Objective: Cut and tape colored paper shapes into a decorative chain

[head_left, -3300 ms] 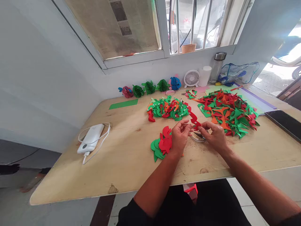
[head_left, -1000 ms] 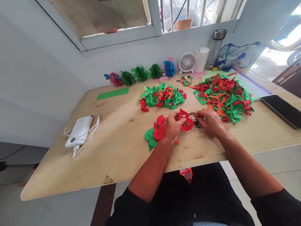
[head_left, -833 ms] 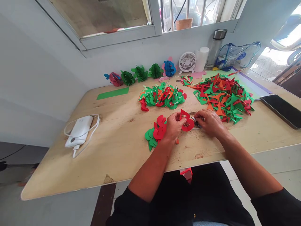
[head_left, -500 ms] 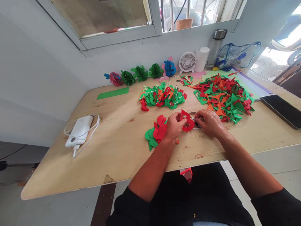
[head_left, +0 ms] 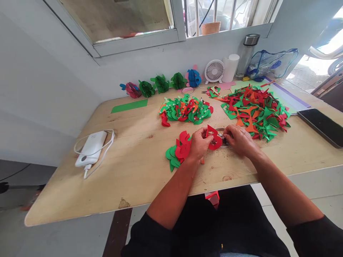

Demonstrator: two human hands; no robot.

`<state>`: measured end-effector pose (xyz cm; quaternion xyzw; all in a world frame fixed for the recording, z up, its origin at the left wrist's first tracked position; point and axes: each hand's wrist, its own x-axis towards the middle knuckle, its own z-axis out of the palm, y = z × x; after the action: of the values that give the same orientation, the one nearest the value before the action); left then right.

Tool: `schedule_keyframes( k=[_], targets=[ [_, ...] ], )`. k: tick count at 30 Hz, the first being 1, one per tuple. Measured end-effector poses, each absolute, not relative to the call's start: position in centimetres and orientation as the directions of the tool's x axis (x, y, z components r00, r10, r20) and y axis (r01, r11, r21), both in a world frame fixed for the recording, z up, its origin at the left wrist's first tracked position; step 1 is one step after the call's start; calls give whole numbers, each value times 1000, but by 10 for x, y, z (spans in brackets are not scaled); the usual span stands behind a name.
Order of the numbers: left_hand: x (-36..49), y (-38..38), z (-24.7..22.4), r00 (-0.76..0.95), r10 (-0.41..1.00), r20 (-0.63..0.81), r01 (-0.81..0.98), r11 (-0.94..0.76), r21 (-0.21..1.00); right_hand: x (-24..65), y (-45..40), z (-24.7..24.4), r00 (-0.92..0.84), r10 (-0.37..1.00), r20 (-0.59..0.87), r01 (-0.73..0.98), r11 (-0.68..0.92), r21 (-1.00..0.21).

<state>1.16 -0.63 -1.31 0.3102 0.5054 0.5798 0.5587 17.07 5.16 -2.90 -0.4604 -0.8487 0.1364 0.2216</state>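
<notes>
Between the thumb and fingers of my left hand (head_left: 199, 143) is a curved red paper cutout (head_left: 216, 144). My right hand (head_left: 239, 139) is just to its right, its fingertips pinched together. What it pinches is too small to make out. A round, dark-centred item with a pale rim (head_left: 221, 129) lies between the hands, partly covered by them. Beside my left wrist rests a small pile of red and green paper cutouts (head_left: 182, 148). Farther back is a heap of green, red and orange cutouts (head_left: 198, 115) bearing small white squares.
A large heap of paper scraps (head_left: 258, 110) spreads at right, near a phone (head_left: 320, 125). A white power bank (head_left: 92, 146) with its cable lies left. Along the wall stand honeycomb paper figures (head_left: 161, 84), a small fan (head_left: 214, 70) and a glass bottle (head_left: 243, 59).
Both hands stay in nearly the same place, with the red cutout still in the left. The view has shifted very slightly.
</notes>
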Motion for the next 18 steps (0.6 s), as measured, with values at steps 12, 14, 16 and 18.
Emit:
schedule_keyframes(
  k=[12,14,16,18],
  targets=[
    [16,-5,-14,-141,977,-160,-328,107,939,163,45,-13,-357,930,87,250,185,-951],
    [17,-5,-16,-125,982,-139,-321,92,942,161,43,-10,-362,931,46,180,118,-976],
    [19,-4,-19,-121,985,-120,-316,76,946,158,41,-7,-362,931,40,135,95,-986],
    [21,-3,-22,-115,988,-100,-312,59,948,155,39,-4,-365,929,52,90,91,-992]
  ],
)
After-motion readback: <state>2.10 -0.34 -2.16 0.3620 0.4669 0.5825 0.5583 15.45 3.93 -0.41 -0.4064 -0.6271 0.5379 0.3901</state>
